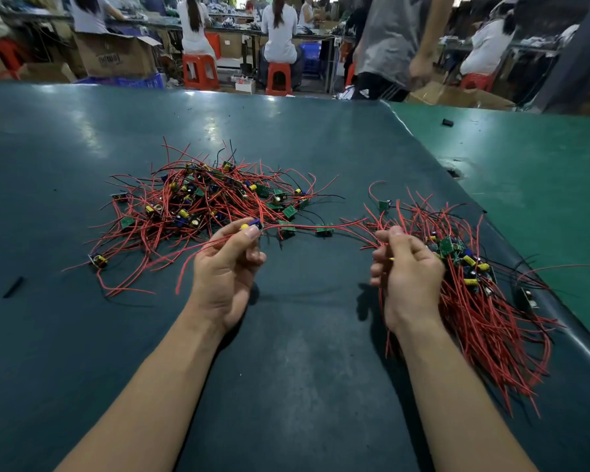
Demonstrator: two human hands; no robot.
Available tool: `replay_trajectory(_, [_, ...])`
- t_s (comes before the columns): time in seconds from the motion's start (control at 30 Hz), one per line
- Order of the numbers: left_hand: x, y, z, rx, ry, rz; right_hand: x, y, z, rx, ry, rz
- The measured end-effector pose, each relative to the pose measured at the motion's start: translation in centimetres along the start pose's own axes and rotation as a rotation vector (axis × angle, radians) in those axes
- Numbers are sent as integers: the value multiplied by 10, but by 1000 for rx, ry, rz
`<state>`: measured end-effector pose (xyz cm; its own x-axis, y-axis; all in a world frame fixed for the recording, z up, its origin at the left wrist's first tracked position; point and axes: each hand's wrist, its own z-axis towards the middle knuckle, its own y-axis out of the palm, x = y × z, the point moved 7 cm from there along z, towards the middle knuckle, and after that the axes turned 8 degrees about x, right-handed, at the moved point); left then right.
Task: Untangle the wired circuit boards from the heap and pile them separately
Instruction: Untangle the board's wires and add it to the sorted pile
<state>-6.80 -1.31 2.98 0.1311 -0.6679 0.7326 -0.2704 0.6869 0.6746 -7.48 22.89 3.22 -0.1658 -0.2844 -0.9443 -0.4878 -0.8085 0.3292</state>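
**A:** What is nearest to you now?

**B:** I see both forearms reaching forward over the dark green rubber-covered tabletop (286,352). My left hand (227,267) is raised a little, palm turned toward me, and its fingers (249,233) pinch a small green circuit board with a yellow and a blue capacitor (252,225). My right hand (407,267) has its fingers curled around red wires, close against the sorted bundle of boards with long red wires (474,294), which lies at my right near the tabletop edge.

**A:** Which step is this?

**B:** I judge I am pulling one board free. A red wire (321,226) runs between my two hands, and two more boards hang on it.

**A:** And beyond?

**B:** The tangled heap of green boards and red wires (205,202) lies farther, left of centre, well apart from the bundle. Next I probably must draw the board's wires out slowly, so the heap does not follow, and lay it on the bundle.
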Motion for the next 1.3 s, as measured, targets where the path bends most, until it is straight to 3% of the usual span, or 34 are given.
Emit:
replay_trajectory(0.13, [-9,6,-5,-18,-90,8,8,19,-13,-120,-24,-70])
replay_trajectory(0.3, [-17,6,-7,-22,-175,98,14,15,-11,-133,83,-72])
replay_trajectory(0.47, [-32,20,-19,-217,-304,128,27,36,-31,-375,183,-198])
replay_trajectory(0.67, [-42,27,-33,-381,-349,333,26,42,-38,-501,171,-251])
replay_trajectory(0.8, [-45,30,-36,-423,-306,500,30,48,-48,-580,240,-162])
replay_trajectory(1.3, [-44,31,-35,-409,-208,555,32,47,-36,-451,294,-39])
